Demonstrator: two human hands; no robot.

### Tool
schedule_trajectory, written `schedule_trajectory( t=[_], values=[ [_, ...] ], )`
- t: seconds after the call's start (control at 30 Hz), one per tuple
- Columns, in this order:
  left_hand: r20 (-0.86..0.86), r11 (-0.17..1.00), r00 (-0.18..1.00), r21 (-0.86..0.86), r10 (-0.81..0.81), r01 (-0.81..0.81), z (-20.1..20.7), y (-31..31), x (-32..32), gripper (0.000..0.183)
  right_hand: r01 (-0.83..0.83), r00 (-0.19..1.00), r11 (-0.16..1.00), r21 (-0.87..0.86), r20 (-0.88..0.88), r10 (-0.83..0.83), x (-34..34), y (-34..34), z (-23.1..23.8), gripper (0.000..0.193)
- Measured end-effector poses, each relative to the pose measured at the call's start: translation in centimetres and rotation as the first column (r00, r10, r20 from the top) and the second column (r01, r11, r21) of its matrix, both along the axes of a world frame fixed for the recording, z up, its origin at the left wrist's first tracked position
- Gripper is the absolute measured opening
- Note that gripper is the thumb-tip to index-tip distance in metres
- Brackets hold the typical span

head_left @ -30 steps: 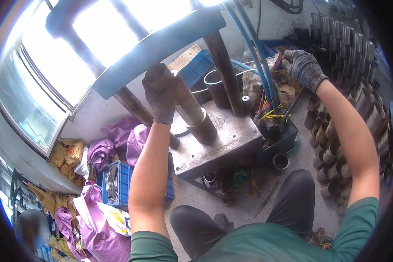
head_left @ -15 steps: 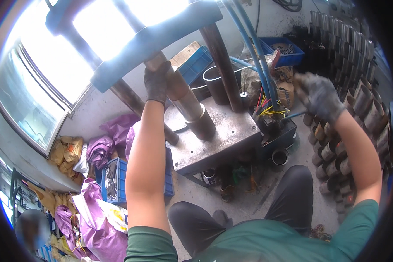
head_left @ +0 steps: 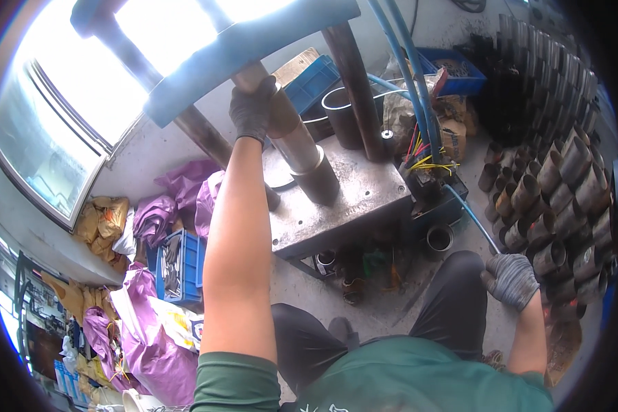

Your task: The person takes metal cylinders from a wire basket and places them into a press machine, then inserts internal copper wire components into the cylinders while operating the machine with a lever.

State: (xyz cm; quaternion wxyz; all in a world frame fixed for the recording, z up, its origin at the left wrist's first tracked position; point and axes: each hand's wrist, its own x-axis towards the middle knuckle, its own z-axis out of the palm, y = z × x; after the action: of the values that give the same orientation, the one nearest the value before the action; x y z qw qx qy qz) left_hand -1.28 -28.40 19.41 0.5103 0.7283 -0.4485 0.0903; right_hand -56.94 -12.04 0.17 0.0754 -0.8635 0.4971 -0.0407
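My left hand point(head_left: 248, 113), in a dark glove, is wrapped round the upper part of a metal cylinder point(head_left: 297, 146) under the blue press beam point(head_left: 254, 53). This cylinder has a bright middle band and leans in the picture. Its lower end meets a dark metal sleeve point(head_left: 318, 184) on the steel press table point(head_left: 336, 223). Low on the right, my right hand point(head_left: 513, 280), in a grey glove, is closed round the end of a thin blue lever point(head_left: 475, 218). The lever runs down from the valve block point(head_left: 429, 191) beside the table.
Several metal tubes point(head_left: 552, 175) are stacked at the right. A larger dark tube point(head_left: 343, 122) stands behind the press column point(head_left: 353, 82). Blue hoses point(head_left: 412, 82) and coloured wires hang over the valve block. Blue crates point(head_left: 180, 268) and purple sacks point(head_left: 151, 343) lie at the left.
My right hand has come down and back toward me and now grips the lever, whose end has swung nearer to me. My left hand stays on the cylinder.
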Motion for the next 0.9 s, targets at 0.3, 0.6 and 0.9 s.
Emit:
schedule_trajectory(
  t=[0.3,0.6,0.9],
  values=[
    [-0.038,0.999,0.999,-0.034,-0.032,0.031,-1.2,-0.7,0.8,0.081,0.012,1.0,0.999,0.037,0.009,-0.013,0.4,-0.2,1.2,0.034],
    [-0.08,0.999,0.996,-0.017,-0.035,0.034,-2.1,0.1,-0.1,0.085,0.021,0.999,1.0,-0.003,0.033,-0.021,0.2,-0.2,0.7,0.033],
    [-0.073,0.999,0.997,-0.015,-0.04,0.039,-2.9,0.1,0.0,0.084,0.026,0.998,1.0,-0.008,0.052,-0.025,0.3,0.0,0.7,0.032]
  ],
)
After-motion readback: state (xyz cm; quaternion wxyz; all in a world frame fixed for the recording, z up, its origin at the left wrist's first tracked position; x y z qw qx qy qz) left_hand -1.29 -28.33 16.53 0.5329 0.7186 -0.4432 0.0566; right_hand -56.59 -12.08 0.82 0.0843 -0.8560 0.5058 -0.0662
